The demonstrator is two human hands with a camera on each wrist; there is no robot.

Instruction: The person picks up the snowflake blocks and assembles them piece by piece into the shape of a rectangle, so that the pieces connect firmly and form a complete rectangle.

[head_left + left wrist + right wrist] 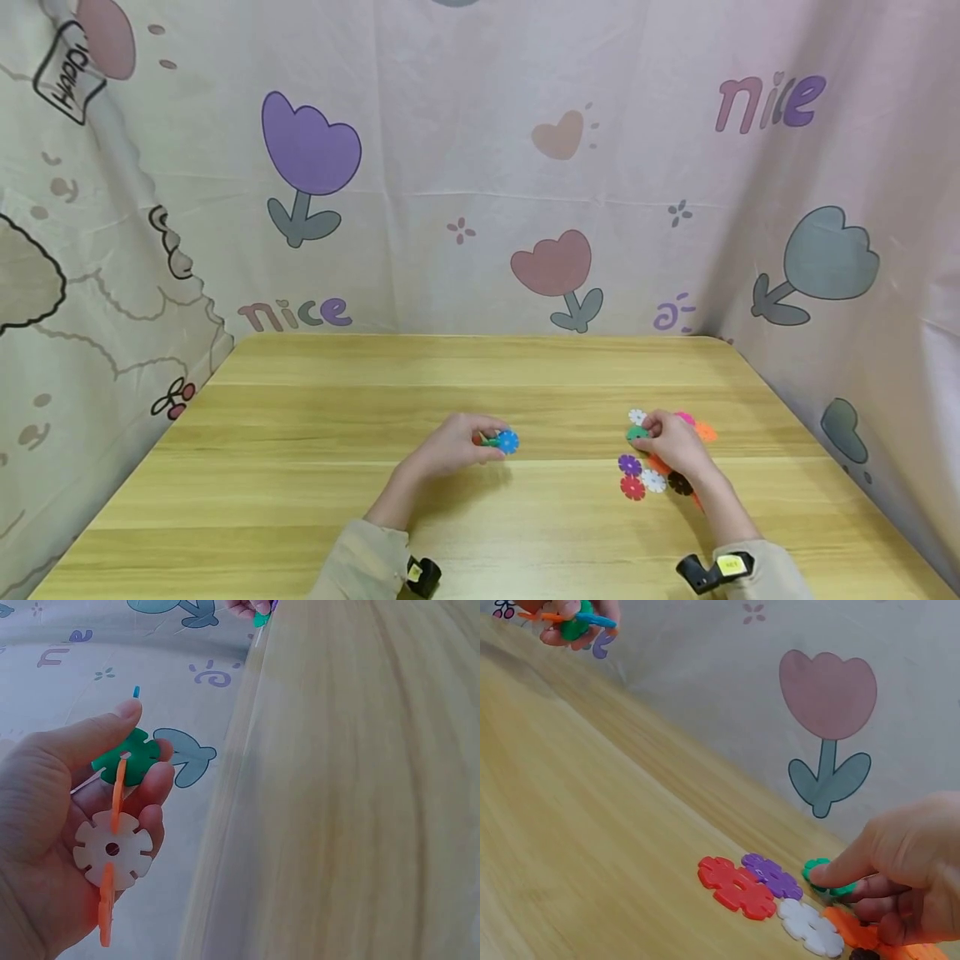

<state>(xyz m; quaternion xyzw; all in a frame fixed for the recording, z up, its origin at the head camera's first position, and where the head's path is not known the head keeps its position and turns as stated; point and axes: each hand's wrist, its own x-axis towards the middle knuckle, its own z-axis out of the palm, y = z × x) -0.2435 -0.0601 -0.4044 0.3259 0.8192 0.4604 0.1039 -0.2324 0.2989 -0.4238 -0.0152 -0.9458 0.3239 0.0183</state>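
Observation:
My left hand (453, 444) grips a chain of slotted flower-shaped discs, raised above the table. In the left wrist view the chain runs from an orange disc (106, 907) through a white disc (133, 856) and another orange disc (118, 801) to a green disc (141, 756). A blue disc (508, 442) forms the chain's far end, seen edge-on from both wrists. Over the loose pieces at the right, my right hand (675, 446) pinches a separate green disc (637, 433) between thumb and fingers. Its fingers partly cover the orange discs (844, 924) beneath.
Around the right hand lie a purple disc (629, 465), a red disc (632, 487), white discs (653, 481), a black disc (680, 483) and a pink disc (684, 417). The wooden table (300, 500) meets a patterned cloth (450, 275) at its back and sides.

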